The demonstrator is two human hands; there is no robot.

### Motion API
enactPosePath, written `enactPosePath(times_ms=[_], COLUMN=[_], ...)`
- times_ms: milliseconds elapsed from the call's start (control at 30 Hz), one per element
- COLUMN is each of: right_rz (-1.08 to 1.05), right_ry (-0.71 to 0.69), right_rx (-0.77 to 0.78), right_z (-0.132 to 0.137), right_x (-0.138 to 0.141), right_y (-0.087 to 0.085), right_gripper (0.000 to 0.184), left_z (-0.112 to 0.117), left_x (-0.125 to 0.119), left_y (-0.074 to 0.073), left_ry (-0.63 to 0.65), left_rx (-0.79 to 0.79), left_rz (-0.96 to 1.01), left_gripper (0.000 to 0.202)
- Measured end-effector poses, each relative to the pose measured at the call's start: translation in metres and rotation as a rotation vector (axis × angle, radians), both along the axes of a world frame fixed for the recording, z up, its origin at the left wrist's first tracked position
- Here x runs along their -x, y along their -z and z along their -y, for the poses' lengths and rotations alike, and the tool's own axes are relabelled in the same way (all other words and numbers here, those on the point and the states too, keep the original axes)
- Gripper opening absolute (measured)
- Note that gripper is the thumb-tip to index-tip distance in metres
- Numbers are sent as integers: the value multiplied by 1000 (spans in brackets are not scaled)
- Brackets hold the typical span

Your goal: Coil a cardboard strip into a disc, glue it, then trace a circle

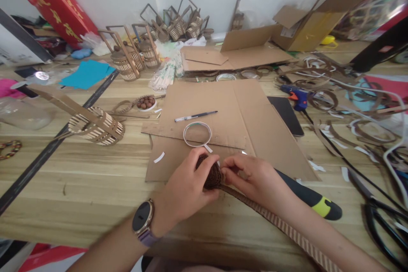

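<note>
My left hand [188,182] is wrapped round a dark brown coil [213,175] of ribbed cardboard strip, thumb and fingers closed on its sides. From the coil, the loose strip [280,222] runs down to the right beneath my right forearm. My right hand [255,175] is closed in a pinch against the coil's right edge; what lies between its fingertips is hidden. Just beyond my hands, a roll of white tape [184,138] lies on a cardboard sheet [210,97], its loose end toward my left hand. A black pen [196,116] rests behind the roll.
A basket-like model with a tall handle [106,129] stands left, near a dish of brown beads [146,102]. Right are a blue glue gun [296,97], strip scraps, large black-handled scissors [376,216] and a black-and-yellow-green handle [321,207]. More small baskets [177,27] stand along the wall.
</note>
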State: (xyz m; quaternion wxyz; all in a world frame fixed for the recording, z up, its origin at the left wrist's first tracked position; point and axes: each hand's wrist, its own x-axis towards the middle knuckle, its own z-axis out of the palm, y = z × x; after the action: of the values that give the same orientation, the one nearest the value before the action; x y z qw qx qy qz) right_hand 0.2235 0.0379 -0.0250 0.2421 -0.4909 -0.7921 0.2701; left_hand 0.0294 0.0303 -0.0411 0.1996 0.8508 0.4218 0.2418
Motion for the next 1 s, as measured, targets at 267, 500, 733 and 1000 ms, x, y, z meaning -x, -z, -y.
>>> enactPosePath(times_ms=[267, 500, 733, 1000], right_rz=[-1, -18, 55, 194], right_ry=[-16, -39, -63, -88], right_rx=[-54, -53, -334, -594], right_z=[1, 0, 2, 0], right_x=[1, -3, -3, -1], right_y=[3, 0, 4, 9], right_gripper=[15, 16, 12, 19], left_z=[1, 0, -1, 0], left_x=[-2, -3, -2, -5], left_y=[0, -3, -2, -1], left_ry=[3, -51, -73, -57], left_rx=[7, 40, 36, 0], left_rz=[10, 43, 5, -14], left_gripper=[62, 62, 62, 59])
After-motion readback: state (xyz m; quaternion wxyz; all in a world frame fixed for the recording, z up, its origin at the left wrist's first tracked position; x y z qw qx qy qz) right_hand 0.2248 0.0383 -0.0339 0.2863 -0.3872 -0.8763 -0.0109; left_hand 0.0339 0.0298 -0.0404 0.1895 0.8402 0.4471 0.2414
